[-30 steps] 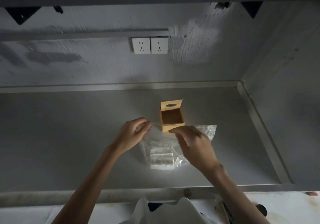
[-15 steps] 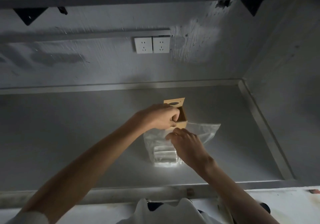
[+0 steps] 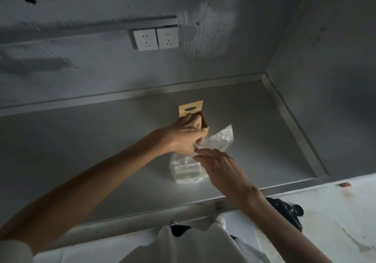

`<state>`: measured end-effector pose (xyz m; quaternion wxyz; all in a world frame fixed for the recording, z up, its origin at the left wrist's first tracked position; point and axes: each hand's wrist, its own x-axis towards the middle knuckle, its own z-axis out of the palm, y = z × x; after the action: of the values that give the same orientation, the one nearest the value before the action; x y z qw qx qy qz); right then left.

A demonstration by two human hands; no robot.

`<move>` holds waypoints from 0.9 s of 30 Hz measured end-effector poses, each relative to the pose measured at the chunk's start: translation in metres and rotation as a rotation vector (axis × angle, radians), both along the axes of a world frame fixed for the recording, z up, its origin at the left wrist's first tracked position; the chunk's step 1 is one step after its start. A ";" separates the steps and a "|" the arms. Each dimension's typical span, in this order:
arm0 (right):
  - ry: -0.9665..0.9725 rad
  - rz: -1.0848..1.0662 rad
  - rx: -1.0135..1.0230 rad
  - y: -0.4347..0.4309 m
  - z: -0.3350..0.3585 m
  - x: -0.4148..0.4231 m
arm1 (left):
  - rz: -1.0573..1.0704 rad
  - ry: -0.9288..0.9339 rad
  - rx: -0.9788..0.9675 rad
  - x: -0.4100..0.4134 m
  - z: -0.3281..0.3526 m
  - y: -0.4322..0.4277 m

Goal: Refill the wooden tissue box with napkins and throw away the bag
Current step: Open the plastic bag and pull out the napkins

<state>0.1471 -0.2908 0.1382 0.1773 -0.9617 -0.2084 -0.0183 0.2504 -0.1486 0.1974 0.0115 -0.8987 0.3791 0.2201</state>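
The wooden tissue box (image 3: 205, 126) stands on the grey counter with its lid (image 3: 191, 109) tipped up and its inside open. My left hand (image 3: 181, 136) hangs over the box's near left side and hides most of it. Its fingers are curled, and thumb and forefinger pinch the upper edge of the clear plastic bag (image 3: 220, 140). The bag lies just in front of the box, with a stack of white napkins (image 3: 186, 170) inside it. My right hand (image 3: 217, 164) lies on the bag's right part, its fairly straight fingers pressing the plastic near its mouth.
The grey counter (image 3: 101, 151) has a raised rim at the back and right. Two white wall sockets (image 3: 155, 39) sit on the back wall. A dark object (image 3: 289, 212) lies on the pale floor by the counter's front edge.
My left hand went from the bag's edge up to the box, then dropped back a little to the bag's mouth. My right hand stayed on the bag. The camera moved closer and tilted.
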 end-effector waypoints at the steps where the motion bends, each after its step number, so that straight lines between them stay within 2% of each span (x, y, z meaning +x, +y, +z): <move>1: 0.011 -0.011 -0.005 0.000 0.001 0.000 | -0.007 0.004 0.003 0.001 0.001 -0.001; 5: 0.050 -0.069 -0.045 0.001 0.009 0.005 | 0.153 0.203 -0.080 0.005 -0.001 -0.008; 7: 0.081 -0.086 -0.057 0.002 0.012 0.004 | 0.156 0.152 -0.129 0.007 -0.004 -0.010; 10: 0.168 -0.092 -0.116 0.002 0.008 -0.012 | 0.181 -0.060 -0.209 0.019 -0.001 -0.006; 13: 0.240 0.019 -0.295 0.004 0.005 -0.039 | 0.227 -0.243 -0.241 0.034 0.006 0.002; 15: 0.302 0.066 -0.359 0.006 0.010 -0.052 | 0.218 -0.204 -0.252 0.034 0.006 0.005; 17: 0.382 0.064 -0.335 0.009 0.022 -0.055 | 0.200 -0.172 -0.249 0.029 0.003 0.006; 23: 0.270 -0.018 -0.255 0.021 0.033 -0.028 | 0.234 -0.136 -0.335 0.002 0.005 0.006; 27: 0.329 -0.024 -0.246 0.027 0.029 -0.026 | 0.302 -0.166 -0.252 -0.025 -0.013 0.018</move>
<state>0.1211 -0.2638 0.1674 0.0898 -0.9686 -0.1656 0.1625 0.2258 -0.1301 0.1840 -0.1029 -0.9547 0.2624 0.0953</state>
